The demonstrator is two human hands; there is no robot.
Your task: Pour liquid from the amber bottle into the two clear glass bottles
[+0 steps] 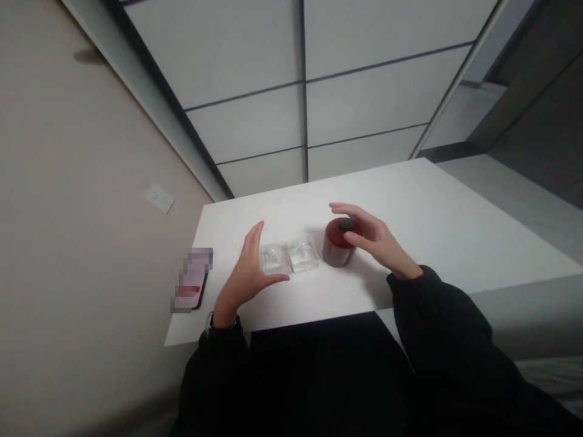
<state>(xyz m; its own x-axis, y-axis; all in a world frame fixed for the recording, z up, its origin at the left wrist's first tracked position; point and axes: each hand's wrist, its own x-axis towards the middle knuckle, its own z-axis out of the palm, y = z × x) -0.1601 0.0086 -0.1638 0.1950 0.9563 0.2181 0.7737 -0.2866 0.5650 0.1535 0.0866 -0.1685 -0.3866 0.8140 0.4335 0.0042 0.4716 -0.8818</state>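
Observation:
Two clear, square see-through containers [290,257] sit side by side on the white table. My left hand [246,270] is at their left end, thumb and fingers spread wide; whether it touches them I cannot tell. Just right of the containers stands an upright, dark red round jar [336,247] with a small black piece on top. Around the jar's right side curves my right hand [371,238], its fingers and thumb apart. The thumb overlaps the jar's top edge in view, and contact is unclear.
A phone [194,280], partly blurred out, lies near the left edge of the white table [423,224]. A wall with a socket [160,199] runs along the left. Behind the table stand white panelled doors [259,127].

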